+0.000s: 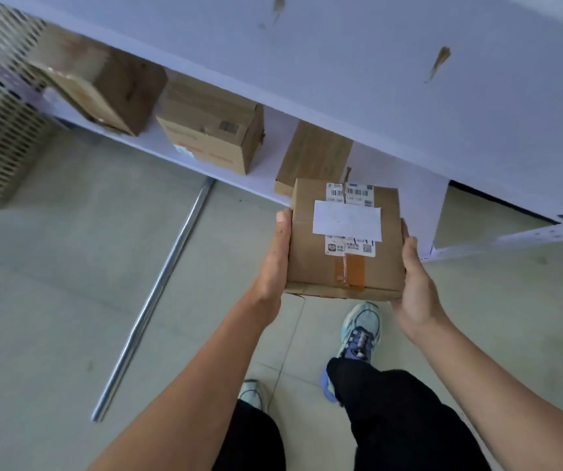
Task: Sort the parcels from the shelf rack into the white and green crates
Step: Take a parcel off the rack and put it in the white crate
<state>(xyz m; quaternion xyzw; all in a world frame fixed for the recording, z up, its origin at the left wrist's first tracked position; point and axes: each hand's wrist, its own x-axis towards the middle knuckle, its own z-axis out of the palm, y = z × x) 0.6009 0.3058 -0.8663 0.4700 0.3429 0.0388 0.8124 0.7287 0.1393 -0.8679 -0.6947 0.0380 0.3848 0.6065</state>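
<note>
Both sides of the parcel [310, 263] are clasped, left grip [278, 263] and right grip [416, 283] curled round it, just in front of the shelf rack [409, 96]. Keep it level, label [347, 223] upward, pressure even while carrying.

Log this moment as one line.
phase: holding | labelled parcel gripped by left hand, right hand at its sides | shelf rack: three parcels | crates: not in view

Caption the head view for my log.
Left hand and right hand hold a labelled parcel above the floor; three more parcels on the shelf rack.
</note>
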